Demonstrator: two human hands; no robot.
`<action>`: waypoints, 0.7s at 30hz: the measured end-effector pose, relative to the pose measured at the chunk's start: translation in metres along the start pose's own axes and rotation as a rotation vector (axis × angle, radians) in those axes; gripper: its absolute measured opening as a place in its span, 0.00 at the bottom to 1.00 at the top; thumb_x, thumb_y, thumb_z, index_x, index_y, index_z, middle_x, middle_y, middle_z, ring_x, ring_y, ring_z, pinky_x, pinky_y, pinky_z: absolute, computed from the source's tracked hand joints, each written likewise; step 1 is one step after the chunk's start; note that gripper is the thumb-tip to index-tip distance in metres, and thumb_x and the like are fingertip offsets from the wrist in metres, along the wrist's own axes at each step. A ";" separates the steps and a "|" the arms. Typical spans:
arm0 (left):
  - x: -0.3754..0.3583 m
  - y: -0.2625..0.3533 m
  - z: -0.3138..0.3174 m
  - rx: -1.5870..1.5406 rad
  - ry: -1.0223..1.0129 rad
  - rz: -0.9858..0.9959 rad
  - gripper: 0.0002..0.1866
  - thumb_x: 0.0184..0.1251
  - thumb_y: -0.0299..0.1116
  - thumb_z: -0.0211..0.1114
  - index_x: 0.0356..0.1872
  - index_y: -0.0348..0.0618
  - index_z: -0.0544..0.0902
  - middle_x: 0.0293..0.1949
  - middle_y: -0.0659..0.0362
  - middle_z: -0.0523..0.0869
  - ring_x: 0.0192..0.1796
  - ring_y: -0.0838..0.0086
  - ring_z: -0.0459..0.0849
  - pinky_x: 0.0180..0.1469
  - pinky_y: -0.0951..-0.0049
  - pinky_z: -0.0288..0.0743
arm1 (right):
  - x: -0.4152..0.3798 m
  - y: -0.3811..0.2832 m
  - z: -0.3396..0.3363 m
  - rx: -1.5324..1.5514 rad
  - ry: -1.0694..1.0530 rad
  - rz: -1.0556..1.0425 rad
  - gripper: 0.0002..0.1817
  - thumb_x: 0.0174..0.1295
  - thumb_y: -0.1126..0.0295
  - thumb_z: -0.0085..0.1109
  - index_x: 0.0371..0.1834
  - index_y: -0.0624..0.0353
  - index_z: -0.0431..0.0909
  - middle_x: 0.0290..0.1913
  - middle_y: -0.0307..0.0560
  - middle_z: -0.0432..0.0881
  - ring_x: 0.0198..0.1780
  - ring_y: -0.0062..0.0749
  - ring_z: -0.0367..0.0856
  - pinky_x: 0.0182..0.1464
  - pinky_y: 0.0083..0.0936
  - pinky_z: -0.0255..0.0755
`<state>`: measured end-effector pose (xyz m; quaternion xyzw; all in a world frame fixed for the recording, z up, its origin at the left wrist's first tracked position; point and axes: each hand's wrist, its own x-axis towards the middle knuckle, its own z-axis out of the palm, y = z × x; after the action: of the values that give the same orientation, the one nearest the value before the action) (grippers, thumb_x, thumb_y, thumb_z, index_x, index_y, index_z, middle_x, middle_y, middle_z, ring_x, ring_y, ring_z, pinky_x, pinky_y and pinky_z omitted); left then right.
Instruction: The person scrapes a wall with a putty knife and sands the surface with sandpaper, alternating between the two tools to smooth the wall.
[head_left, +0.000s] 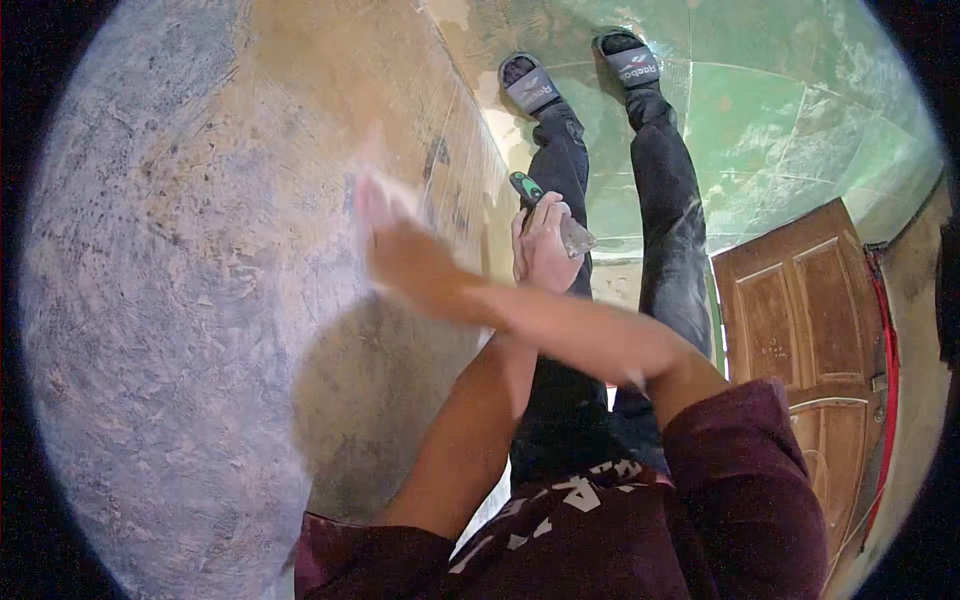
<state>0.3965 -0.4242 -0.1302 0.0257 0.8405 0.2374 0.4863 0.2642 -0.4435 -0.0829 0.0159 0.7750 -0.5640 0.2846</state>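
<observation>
My left hand is closed around a putty knife in front of my legs. The black and green handle of the putty knife sticks out beyond the fingers, and its whitish, smeared blade shows at the right side of the hand. My right arm crosses over the left forearm towards the wall. Motion smears my right hand in front of the wall's patchy surface. A pale patch shows at its fingers, and I cannot make out whether it holds anything or touches the wall.
The wall fills the left side, mottled grey-white and tan. My feet in grey slides stand on a green tiled floor with whitish smears. A brown panelled door is at the right, with a red strip beside it.
</observation>
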 end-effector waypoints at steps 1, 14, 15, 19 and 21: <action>0.000 0.002 -0.001 0.005 0.008 0.002 0.24 0.49 0.29 0.74 0.50 0.48 0.78 0.64 0.58 0.79 0.68 0.61 0.76 0.72 0.53 0.59 | -0.009 -0.007 0.006 0.003 0.004 -0.002 0.37 0.67 0.73 0.47 0.73 0.92 0.50 0.72 0.89 0.61 0.76 0.68 0.65 0.76 0.48 0.64; -0.010 -0.009 0.010 0.030 0.037 0.013 0.24 0.48 0.33 0.77 0.48 0.47 0.79 0.63 0.56 0.80 0.66 0.62 0.78 0.75 0.55 0.57 | -0.014 -0.007 0.018 -0.377 0.271 -0.221 0.29 0.62 0.74 0.54 0.64 0.89 0.69 0.63 0.79 0.76 0.61 0.51 0.84 0.65 0.40 0.77; -0.011 -0.010 0.014 0.026 0.068 0.016 0.25 0.47 0.33 0.78 0.49 0.48 0.79 0.63 0.56 0.80 0.67 0.62 0.77 0.76 0.55 0.56 | 0.019 0.031 0.023 -0.024 -0.204 -0.183 0.29 0.61 0.74 0.53 0.62 0.89 0.71 0.62 0.79 0.78 0.61 0.54 0.83 0.65 0.39 0.77; -0.007 -0.004 0.010 -0.020 0.030 0.015 0.21 0.52 0.31 0.73 0.48 0.47 0.78 0.64 0.55 0.80 0.68 0.57 0.76 0.73 0.52 0.58 | 0.014 0.014 0.009 -0.065 -0.452 -0.208 0.31 0.60 0.71 0.51 0.62 0.90 0.71 0.62 0.82 0.77 0.64 0.61 0.81 0.67 0.43 0.75; -0.014 -0.007 0.011 -0.005 0.020 0.003 0.22 0.51 0.31 0.74 0.48 0.46 0.77 0.63 0.55 0.80 0.68 0.55 0.76 0.72 0.52 0.59 | -0.014 -0.033 -0.004 -0.426 -0.216 -0.263 0.34 0.59 0.69 0.49 0.63 0.93 0.67 0.63 0.85 0.74 0.66 0.66 0.78 0.69 0.47 0.73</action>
<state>0.4144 -0.4300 -0.1267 0.0230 0.8448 0.2405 0.4775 0.2628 -0.4483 -0.0468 -0.2056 0.8367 -0.4187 0.2869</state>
